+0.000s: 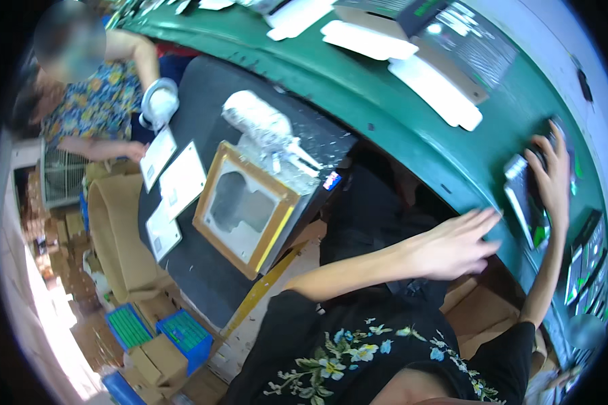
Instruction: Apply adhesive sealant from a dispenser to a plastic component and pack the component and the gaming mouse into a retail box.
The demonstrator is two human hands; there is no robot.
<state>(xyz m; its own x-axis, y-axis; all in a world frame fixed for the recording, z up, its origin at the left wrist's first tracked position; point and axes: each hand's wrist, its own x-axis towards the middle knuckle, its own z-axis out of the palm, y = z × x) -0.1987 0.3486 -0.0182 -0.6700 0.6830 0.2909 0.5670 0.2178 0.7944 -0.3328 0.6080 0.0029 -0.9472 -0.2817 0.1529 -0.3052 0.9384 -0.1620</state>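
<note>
Green bench (412,128), right side: a black carton (528,204) is apparently being positioned by the right hand (552,177), grip unclear; the empty left hand (449,251) is loosely spread; steadying seems needed.

A green worktable (358,115) is stretching across the room, a black-topped table (209,290) is standing beside it, brown cartons (159,361) are crowding the left, and white light (61,317) is glaring there
</note>
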